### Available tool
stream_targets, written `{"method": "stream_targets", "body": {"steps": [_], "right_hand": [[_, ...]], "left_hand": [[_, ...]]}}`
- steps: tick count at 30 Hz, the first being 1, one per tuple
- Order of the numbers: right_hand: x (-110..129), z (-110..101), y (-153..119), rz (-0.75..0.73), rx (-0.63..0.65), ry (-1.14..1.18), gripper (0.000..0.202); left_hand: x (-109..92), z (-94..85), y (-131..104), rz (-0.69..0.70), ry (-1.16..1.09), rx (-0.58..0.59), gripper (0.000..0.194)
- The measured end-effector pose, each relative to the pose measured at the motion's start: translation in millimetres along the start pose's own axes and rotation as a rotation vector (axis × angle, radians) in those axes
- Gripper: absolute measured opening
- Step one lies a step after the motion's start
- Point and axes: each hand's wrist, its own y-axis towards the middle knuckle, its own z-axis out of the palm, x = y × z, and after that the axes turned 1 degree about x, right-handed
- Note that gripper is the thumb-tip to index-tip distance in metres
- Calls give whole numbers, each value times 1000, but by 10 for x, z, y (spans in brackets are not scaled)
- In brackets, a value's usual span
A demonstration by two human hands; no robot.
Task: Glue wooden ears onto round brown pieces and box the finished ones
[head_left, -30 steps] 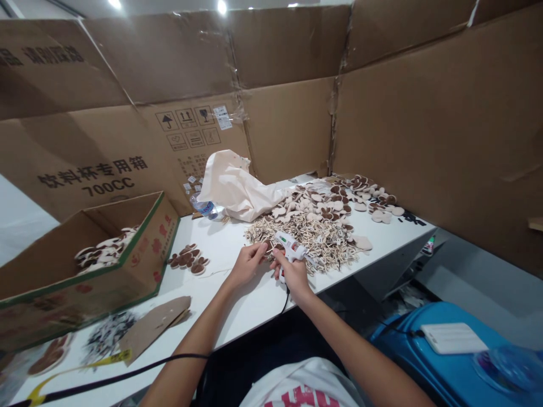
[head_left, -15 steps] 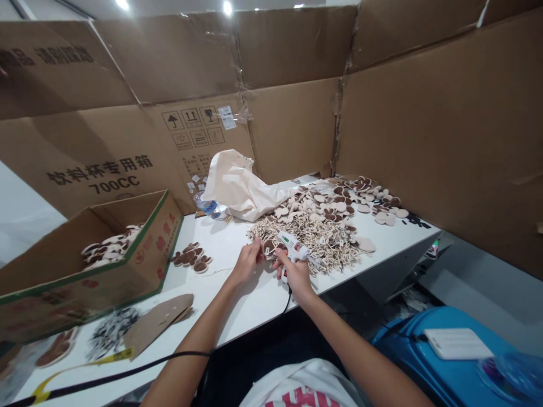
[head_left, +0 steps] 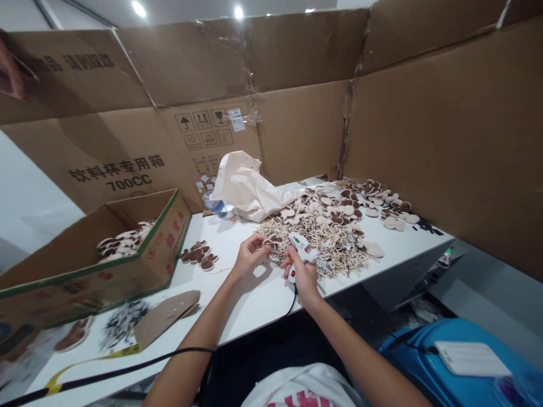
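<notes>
In the head view my left hand (head_left: 250, 256) pinches a small brown and cream fabric piece (head_left: 274, 241) between thumb and fingers. My right hand (head_left: 304, 276) is wrapped round the handle of a white glue gun (head_left: 304, 247), with a dark cord hanging below. The gun is a short way right of the fabric piece, apart from it. Beyond both hands spreads a heap of short cream cords (head_left: 322, 249). Behind that heap lies a pile of brown and cream fabric shapes (head_left: 326, 206).
A cardboard box (head_left: 165, 249) with more fabric shapes stands left. Near it lie several brown shapes (head_left: 199, 254), dark scraps (head_left: 123, 325) and a cardboard sheet (head_left: 169, 316). A cream bag (head_left: 246, 189) and bottle (head_left: 216, 206) stand behind. Another person's hand (head_left: 11, 70) shows upper left.
My left hand has lifted and turned with the fabric piece, and the gun now sits farther from it. Another person's hand has appeared at the upper left. The view has shifted slightly.
</notes>
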Motion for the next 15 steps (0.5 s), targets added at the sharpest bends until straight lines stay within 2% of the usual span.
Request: {"method": "stream_targets", "body": {"steps": [4,8,10,12,14,15], "right_hand": [[-3,-22,-23,5,-6,-10,48],[8,-31,-59,39,4,-2,46],[9,-34,-74,47,5,-3,46],[8,-38,-85,47,7,-19,46],[11,-40,-94,39,12,-37,45],[15,-40,-98,34,17,-46,44]], "left_hand": [[-135,-107,44,132,29,-144,39],[-503,-402,22,404,253,-454,37],[-780,-623,-43,562,404,-621,37],[-1070,-916,-135,672,539,-777,40],[-1316,-1282,-243,719,646,-988,36],[-1407,-1477,-303,670,707,-1078,32]]}}
